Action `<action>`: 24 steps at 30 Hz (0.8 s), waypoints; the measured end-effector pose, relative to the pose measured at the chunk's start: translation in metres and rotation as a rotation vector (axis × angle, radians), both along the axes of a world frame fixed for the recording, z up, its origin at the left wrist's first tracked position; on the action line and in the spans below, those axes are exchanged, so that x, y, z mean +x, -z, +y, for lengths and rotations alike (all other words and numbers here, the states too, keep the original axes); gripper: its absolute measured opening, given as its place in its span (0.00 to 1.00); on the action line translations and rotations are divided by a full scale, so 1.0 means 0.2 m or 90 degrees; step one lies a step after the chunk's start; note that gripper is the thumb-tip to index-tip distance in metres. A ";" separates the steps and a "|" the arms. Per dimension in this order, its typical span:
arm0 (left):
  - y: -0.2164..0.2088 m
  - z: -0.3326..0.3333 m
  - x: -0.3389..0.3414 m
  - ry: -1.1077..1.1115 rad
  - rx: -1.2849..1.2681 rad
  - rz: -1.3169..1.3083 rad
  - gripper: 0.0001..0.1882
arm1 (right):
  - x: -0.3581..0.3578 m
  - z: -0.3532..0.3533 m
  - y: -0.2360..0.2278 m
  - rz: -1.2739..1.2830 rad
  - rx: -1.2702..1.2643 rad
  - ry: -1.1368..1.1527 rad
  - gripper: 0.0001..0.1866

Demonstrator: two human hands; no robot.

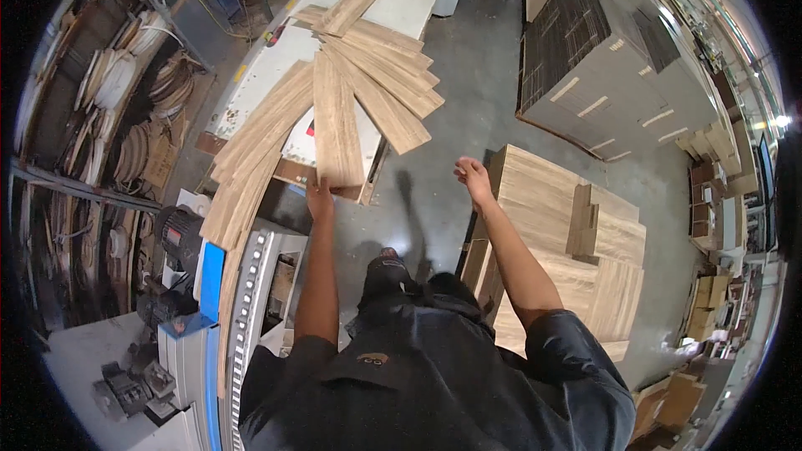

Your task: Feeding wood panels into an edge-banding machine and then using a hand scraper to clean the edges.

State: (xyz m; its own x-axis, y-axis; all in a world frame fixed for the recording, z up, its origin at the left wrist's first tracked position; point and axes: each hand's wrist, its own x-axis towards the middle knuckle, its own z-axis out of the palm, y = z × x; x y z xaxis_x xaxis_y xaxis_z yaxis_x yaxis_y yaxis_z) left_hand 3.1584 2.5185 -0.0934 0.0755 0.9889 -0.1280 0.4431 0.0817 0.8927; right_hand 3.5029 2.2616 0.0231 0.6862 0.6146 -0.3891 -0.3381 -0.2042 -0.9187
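My left hand (pixel 318 200) is at the near end of a light wood-grain board (pixel 337 121), its fingers at the corner and partly hidden by the board's edge. That board lies over the near edge of a white-topped table (pixel 296 140). More wood-grain boards (pixel 380 100) fan out to its right, and others (pixel 266 121) overlap along its left. My right hand (pixel 474 179) is in the air over the floor, fingers curled in and nothing visible in them. It is close to the far left corner of a stack of wood-grain panels (pixel 535 192).
A small offcut-like wooden piece (pixel 583 221) rests on the panel stack. A machine with a roller track (pixel 251 284) and a motor (pixel 180 234) is on my left. Shelves with coiled edging (pixel 171 83) stand beyond it. A large grey stack of flat panels (pixel 585 75) is at far right.
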 end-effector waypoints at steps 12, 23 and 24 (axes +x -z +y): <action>-0.08 -0.15 0.56 -0.011 -0.228 -0.100 0.22 | 1.51 1.67 0.38 -0.562 -0.179 -0.121 0.42; -0.16 -0.25 1.33 -0.207 -0.327 -0.175 0.22 | 1.59 1.92 0.74 -0.101 -0.134 -0.436 0.33; -0.16 -0.21 1.38 -0.213 -0.330 -0.175 0.22 | 1.57 1.90 0.71 -0.196 -0.132 -0.482 0.31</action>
